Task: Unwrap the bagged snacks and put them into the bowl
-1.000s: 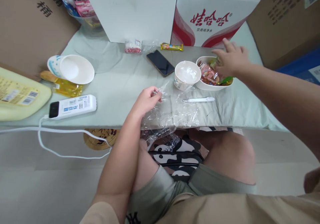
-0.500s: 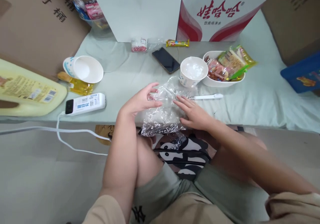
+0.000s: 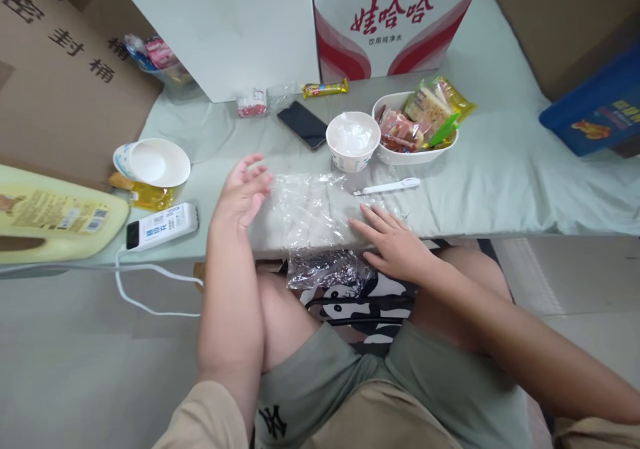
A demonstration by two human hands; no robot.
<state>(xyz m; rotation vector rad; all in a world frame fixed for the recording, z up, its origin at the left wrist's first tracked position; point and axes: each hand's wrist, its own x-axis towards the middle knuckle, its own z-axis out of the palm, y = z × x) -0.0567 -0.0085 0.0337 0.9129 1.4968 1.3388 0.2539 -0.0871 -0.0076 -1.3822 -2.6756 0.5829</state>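
Largest of all, the cloth-covered counter (image 3: 500, 189), with a white box (image 3: 373, 42) in red lettering at its back. Next, the film (image 3: 313, 215), clear and crinkled, in front of the cup and hanging over the near edge; bunched between both hands half a second ago, now flatter and wider. Then the tub (image 3: 425, 156), just right of the cup, with packets (image 3: 425, 109) poking above its rim; reached into a second ago, now left alone. To judge by that, attention shifted from tub to film, and film now loose enough to handle from either side. Beside the film's left edge, the left hand (image 3: 245, 195), raised and turned sideways, fingers loosely curved and well parted, gripping nothing; contact with the film impossible to tell. Over the film's right part, the right hand (image 3: 397, 242), palm down, fingers fanned wide, apparently resting on it, no grip. Smaller still, the cup (image 3: 350, 162), upright, something clear inside; behind it to the left, the phone (image 3: 303, 124), flat. Slimmest, a pen-like tool (image 3: 390, 185), just beyond the right hand's fingertips.
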